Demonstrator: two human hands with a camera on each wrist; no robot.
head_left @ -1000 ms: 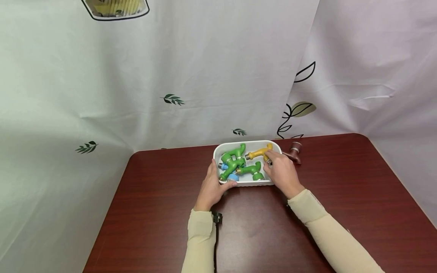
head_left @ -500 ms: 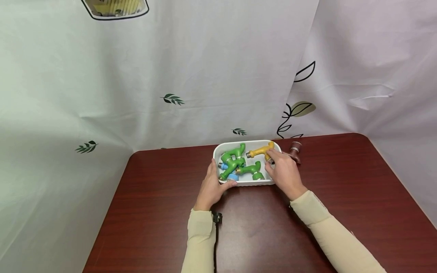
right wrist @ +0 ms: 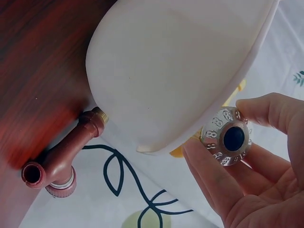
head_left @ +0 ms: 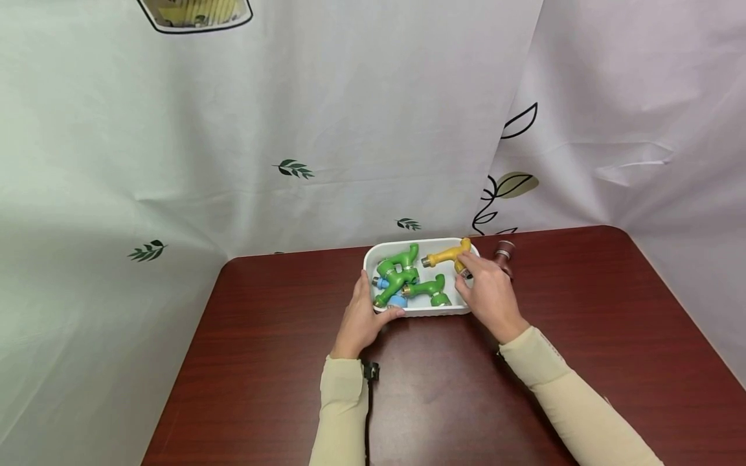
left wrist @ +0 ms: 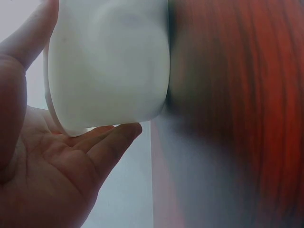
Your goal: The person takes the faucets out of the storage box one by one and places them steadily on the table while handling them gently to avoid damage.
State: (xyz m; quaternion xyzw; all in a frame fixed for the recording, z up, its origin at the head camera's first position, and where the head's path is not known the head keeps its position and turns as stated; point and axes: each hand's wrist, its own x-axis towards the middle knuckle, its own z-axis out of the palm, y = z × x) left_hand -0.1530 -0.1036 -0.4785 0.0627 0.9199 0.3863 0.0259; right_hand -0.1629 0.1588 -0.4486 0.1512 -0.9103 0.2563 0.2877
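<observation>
A white plastic tub [head_left: 434,312] holds several green faucets [head_left: 399,281] with blue ones partly hidden beneath. My left hand [head_left: 358,325] grips its near left corner, thumb along the near rim and fingers against the left wall. In the left wrist view those fingers [left wrist: 114,147] lie along the white wall. My right hand [head_left: 492,296] pinches a yellow faucet [head_left: 447,254] by its round handle at the tub's right end. The right wrist view shows that clear, ridged handle [right wrist: 221,135] with a dark blue centre between thumb and fingers, beside the rim; most of the yellow body is hidden there.
A brown-red faucet [head_left: 504,254] lies on the dark red wooden table [head_left: 280,336] just right of the tub. Behind the table's back edge hangs a white curtain [head_left: 350,129] with leaf prints. A black strap [head_left: 370,371] shows at the left wrist.
My right hand has shifted slightly right with the yellow faucet, whose spout now overlaps the tub's back right rim. The left hand and the tub have stayed nearly still.
</observation>
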